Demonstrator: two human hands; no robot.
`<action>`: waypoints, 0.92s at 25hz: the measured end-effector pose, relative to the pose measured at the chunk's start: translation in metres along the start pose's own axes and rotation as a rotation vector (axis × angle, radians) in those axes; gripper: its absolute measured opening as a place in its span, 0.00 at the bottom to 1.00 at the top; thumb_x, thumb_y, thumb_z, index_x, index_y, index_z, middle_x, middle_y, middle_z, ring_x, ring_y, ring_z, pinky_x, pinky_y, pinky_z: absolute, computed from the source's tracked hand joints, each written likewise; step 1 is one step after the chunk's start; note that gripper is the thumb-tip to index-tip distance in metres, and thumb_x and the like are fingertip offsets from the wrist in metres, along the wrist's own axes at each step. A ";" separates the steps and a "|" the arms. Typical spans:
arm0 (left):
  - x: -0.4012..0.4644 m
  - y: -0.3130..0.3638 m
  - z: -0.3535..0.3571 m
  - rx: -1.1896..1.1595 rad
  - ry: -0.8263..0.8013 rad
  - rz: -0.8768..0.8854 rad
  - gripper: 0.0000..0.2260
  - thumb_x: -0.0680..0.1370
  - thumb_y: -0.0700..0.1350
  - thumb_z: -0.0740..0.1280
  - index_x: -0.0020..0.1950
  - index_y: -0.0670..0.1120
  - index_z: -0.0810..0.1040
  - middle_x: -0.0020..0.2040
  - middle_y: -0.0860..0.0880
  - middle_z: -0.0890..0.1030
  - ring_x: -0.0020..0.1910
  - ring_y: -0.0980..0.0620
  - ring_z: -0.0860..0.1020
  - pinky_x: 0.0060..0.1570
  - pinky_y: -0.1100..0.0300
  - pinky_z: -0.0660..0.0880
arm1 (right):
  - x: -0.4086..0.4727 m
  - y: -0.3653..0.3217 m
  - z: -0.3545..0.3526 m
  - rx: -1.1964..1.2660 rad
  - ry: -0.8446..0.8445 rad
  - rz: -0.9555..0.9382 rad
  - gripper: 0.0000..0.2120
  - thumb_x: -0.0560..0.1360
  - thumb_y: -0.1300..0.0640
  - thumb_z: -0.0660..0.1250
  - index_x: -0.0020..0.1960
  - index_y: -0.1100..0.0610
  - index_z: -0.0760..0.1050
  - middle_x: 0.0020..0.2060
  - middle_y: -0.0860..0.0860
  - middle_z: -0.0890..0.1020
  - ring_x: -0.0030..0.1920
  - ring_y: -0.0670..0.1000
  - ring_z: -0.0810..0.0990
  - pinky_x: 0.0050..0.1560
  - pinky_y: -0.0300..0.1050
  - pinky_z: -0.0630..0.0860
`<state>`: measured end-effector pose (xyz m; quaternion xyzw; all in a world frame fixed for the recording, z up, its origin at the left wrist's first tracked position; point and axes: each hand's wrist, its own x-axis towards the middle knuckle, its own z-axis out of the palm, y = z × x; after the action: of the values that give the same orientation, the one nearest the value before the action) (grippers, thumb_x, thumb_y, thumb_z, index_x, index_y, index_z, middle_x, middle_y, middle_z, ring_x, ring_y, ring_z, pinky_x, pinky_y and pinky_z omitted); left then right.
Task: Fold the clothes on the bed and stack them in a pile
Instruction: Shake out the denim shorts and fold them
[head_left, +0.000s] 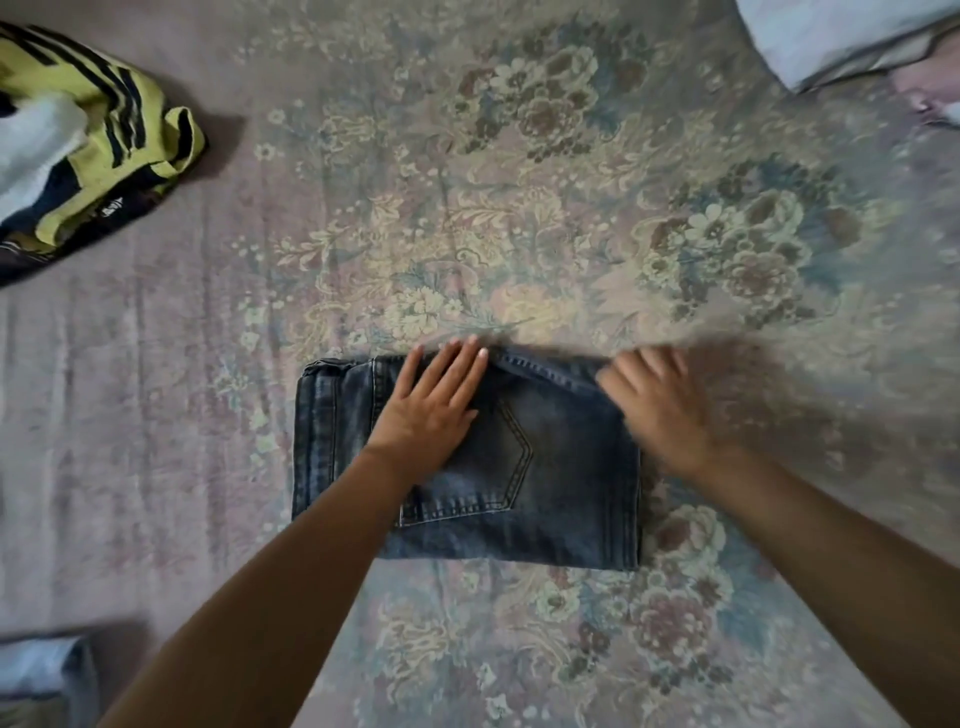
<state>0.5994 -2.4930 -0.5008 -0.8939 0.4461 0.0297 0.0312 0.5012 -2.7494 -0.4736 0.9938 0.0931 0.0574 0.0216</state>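
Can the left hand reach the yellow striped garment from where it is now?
Probably yes. The left hand lies flat on the folded jeans, and only bare bedspread separates it from the yellow striped garment at far left.

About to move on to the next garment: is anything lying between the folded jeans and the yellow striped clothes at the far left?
Nothing visible does. Only bare floral bedspread lies between the folded jeans and the yellow striped clothes. The left hand lies flat on the jeans; the right hand is at their right edge, blurred.
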 end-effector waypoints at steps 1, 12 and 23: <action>-0.004 -0.006 0.003 0.011 0.005 0.016 0.26 0.78 0.51 0.54 0.74 0.42 0.60 0.73 0.41 0.67 0.70 0.43 0.68 0.69 0.43 0.59 | -0.019 -0.010 0.008 -0.017 0.004 -0.052 0.11 0.67 0.65 0.63 0.50 0.60 0.74 0.42 0.56 0.79 0.44 0.57 0.71 0.45 0.51 0.65; 0.010 0.019 -0.020 0.110 -0.393 0.060 0.33 0.80 0.41 0.51 0.72 0.51 0.27 0.73 0.50 0.28 0.75 0.48 0.33 0.66 0.33 0.35 | 0.005 -0.001 -0.006 0.351 -0.484 0.348 0.17 0.73 0.55 0.70 0.59 0.59 0.72 0.55 0.57 0.76 0.57 0.59 0.74 0.54 0.52 0.72; -0.014 0.024 -0.020 -0.016 -0.327 -0.133 0.30 0.81 0.59 0.38 0.77 0.44 0.39 0.77 0.43 0.39 0.77 0.45 0.40 0.71 0.42 0.33 | 0.020 0.012 -0.002 0.569 -0.624 0.626 0.28 0.67 0.52 0.77 0.62 0.62 0.73 0.64 0.57 0.69 0.64 0.58 0.70 0.57 0.46 0.68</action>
<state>0.5727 -2.4976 -0.4803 -0.9050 0.3746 0.1764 0.0980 0.5227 -2.7569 -0.4688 0.9105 -0.2070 -0.2651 -0.2405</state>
